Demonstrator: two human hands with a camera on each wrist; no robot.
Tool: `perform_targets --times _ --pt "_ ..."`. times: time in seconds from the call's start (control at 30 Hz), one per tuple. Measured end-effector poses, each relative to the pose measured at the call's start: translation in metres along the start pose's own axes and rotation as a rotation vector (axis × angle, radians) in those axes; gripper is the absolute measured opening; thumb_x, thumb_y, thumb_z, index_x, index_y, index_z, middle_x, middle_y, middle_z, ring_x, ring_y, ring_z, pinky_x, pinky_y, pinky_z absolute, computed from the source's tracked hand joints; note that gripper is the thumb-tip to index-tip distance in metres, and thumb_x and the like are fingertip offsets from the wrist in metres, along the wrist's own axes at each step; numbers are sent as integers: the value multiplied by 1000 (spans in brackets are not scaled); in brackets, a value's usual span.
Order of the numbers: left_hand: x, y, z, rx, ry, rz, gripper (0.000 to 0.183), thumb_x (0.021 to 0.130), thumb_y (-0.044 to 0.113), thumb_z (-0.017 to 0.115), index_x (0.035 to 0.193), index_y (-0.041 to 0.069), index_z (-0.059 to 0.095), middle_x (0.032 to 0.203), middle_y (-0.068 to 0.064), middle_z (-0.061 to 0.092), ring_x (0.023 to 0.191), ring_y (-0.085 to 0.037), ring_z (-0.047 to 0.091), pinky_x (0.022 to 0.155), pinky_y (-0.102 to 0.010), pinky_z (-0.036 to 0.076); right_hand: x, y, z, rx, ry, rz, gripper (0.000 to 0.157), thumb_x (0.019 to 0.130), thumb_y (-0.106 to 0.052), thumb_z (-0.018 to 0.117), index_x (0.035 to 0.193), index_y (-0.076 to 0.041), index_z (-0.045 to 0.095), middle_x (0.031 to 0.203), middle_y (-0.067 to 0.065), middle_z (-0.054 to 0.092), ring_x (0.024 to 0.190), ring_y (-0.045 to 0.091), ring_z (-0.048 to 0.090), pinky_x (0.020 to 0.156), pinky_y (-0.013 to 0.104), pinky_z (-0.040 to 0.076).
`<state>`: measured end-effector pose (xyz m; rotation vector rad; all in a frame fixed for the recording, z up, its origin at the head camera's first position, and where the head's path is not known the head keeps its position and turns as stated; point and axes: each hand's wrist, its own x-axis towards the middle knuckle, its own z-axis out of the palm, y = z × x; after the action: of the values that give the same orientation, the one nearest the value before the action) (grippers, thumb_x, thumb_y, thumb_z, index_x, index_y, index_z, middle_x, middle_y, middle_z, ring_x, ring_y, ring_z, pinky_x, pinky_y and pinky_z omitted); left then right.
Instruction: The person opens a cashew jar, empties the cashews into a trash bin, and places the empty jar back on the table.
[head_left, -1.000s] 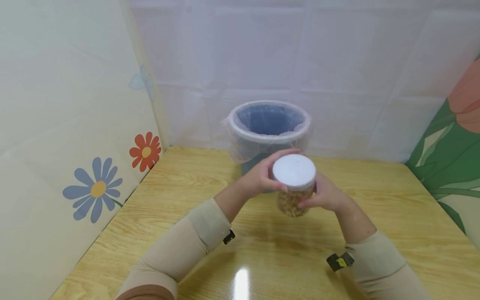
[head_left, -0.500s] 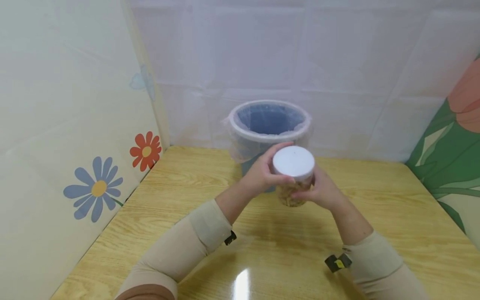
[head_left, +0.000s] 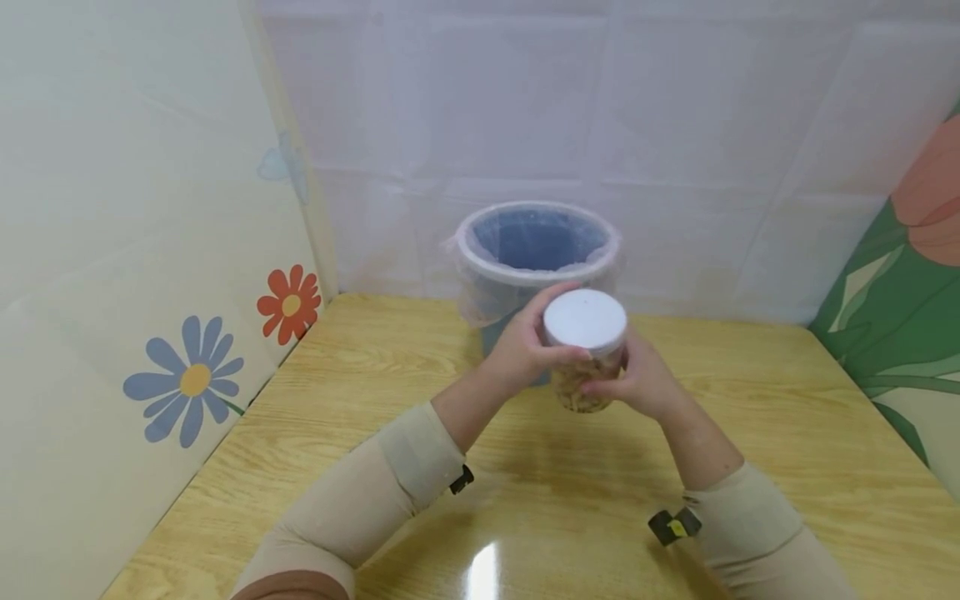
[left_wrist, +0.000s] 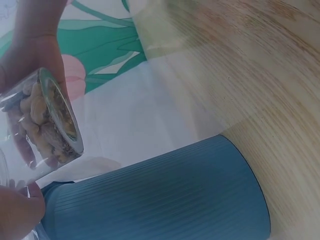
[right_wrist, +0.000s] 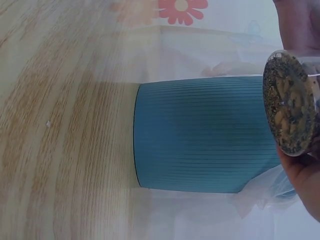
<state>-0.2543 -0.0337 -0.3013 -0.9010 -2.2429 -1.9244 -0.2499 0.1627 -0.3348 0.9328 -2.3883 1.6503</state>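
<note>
A clear jar (head_left: 572,390) with a white lid (head_left: 585,318) is held up over the table by both hands, in front of the bin. Wrapped around its top, with the thumb just under the lid's edge, is my left hand (head_left: 521,350). My right hand (head_left: 651,379) grips the body from the other side, thumb across the front. Tan, nut-like pieces show through the jar wall (left_wrist: 40,117) in the left wrist view. Dark crumbs cover much of the jar's bottom (right_wrist: 287,107) in the right wrist view.
Behind the jar stands a blue ridged bin (left_wrist: 165,195) with a white rim (head_left: 487,267) and a clear liner folded over it. The wood-grain table (head_left: 390,350) meets a white sheet (head_left: 675,125) at the back. Flower-printed sheets (head_left: 195,379) stand at both sides.
Both hands have raised the jar slightly and moved it a little toward the bin, mostly in the first half second. The bin has not moved.
</note>
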Motion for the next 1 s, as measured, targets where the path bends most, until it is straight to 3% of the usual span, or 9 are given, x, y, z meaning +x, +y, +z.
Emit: perform_targets --times 0.27,0.53,0.83,1.0 --pt "-1 -1 1 13 16 0 87 63 10 81 138 24 38 131 -5 48 117 -20 47 98 -35 39 -1 1 0 17 -10 -9 82 64 3 77 133 2 34 126 16 46 110 13 48 91 25 43" --pt "-1 -1 4 -16 42 3 87 64 9 81 138 23 38 131 -3 48 117 -18 46 99 -35 37 -1 1 1 -22 13 18 82 65 -2 79 133 0 34 126 16 47 112 25 47 89 27 44" --pt "-4 2 12 24 153 -64 87 62 15 84 136 29 40 130 -1 49 116 -17 47 96 -35 39 -1 4 4 -77 74 52 87 63 -8 82 135 -4 33 131 16 44 118 30 42 93 46 41" --pt "-5 0 14 34 183 -68 87 63 18 84 136 30 39 132 0 48 117 -17 47 97 -36 38 -1 5 6 -103 93 63 88 65 -12 82 137 -6 32 133 17 42 121 32 40 93 48 41"
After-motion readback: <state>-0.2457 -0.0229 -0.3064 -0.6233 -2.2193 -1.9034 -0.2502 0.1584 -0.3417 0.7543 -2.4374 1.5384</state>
